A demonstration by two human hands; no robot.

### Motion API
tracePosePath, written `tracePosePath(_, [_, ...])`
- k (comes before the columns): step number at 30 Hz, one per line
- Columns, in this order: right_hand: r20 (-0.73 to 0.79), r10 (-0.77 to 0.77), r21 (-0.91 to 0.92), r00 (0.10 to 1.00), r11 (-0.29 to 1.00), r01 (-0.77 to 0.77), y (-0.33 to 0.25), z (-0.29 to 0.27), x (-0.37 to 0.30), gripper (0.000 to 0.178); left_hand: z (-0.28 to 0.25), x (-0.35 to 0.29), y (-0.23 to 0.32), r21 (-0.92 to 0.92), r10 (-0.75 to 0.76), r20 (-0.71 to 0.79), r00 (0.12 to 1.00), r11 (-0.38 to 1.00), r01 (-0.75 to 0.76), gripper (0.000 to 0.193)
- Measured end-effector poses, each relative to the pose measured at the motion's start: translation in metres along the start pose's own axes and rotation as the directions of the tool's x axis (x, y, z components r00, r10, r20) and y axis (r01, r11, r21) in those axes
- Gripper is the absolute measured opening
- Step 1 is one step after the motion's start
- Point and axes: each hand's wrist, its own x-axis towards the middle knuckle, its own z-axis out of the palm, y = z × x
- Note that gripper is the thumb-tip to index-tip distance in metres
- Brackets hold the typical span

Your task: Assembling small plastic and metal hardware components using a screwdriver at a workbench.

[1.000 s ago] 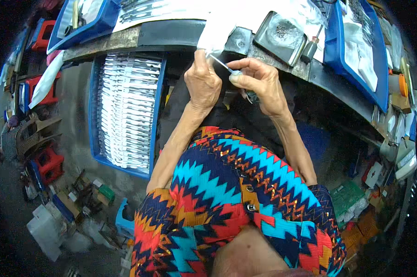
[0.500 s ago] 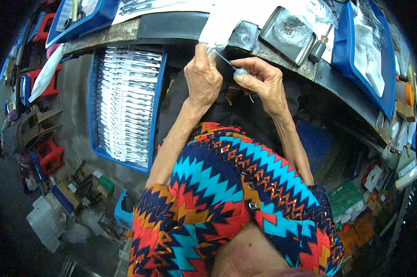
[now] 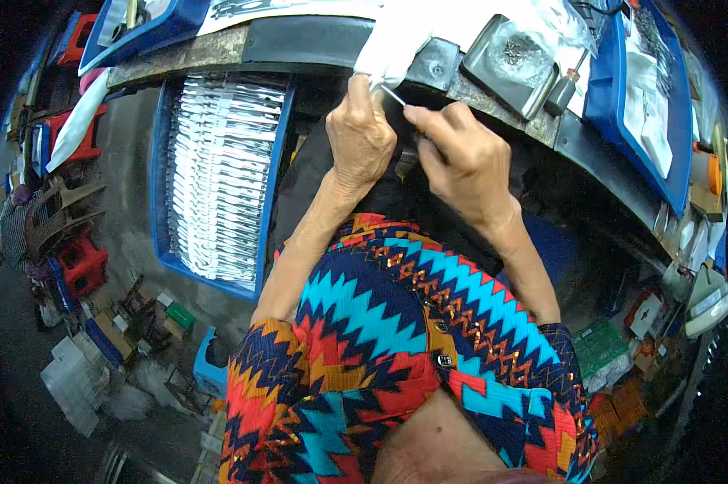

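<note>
A: Pinching a thin white strip (image 3: 395, 95) between both hands at the bench edge (image 3: 316, 42), about 12 o'clock from the body. Left hand (image 3: 362, 133) is closed narrow, fingertips on the strip's upper end, right where a white bag (image 3: 392, 36) hangs over the edge. Right hand (image 3: 461, 157) is curled, thumb and forefinger shut on the lower end.

B: Are the hands touching each other?

A: Nearly. Small gap, with the strip bridging it. Can't tell whether the strip is joined to the bag or just against it.

B: What else is close?

A: Metal tray (image 3: 513, 58) with small parts at 1 o'clock, just beside the right hand. Blue crate of silver packets (image 3: 223, 173) at 9 o'clock, below bench level. Blue bin (image 3: 646, 105) at 2 o'clock.

B: Advice on technique?

A: My read: keep the grip at the fingertips and hold the strip taut without bending it. Brace the wrists against the bench edge for stability. Work slowly, since the piece is small and the white bag behind it hides its outline.
</note>
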Motion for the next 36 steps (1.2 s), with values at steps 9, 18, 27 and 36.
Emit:
tracePosePath(9, [0.055,-0.088,-0.219,0.995,0.971,0.098,0.0,0.0,0.001,0.03,0.004,-0.001,0.0,-0.043,-0.004,-0.015,1.0,0.999,0.004,0.007])
tracePosePath(18, [0.097,0.19,0.183,0.977,0.962,-0.205,-0.003,-0.003,0.011,0.025,0.004,0.001,-0.001,-0.046,0.009,-0.034,0.999,0.999,-0.011,0.008])
tracePosePath(27, [0.455,0.533,0.62,0.713,0.385,-0.684,0.004,-0.011,0.019,0.027,0.005,0.002,0.0,0.023,0.005,-0.015,1.0,1.0,-0.005,0.012])
tracePosePath(36, [0.52,0.511,0.711,0.685,0.185,-0.678,0.01,-0.009,0.014,0.029,0.008,-0.002,-0.003,0.035,0.031,-0.061,0.998,0.999,-0.029,0.009])
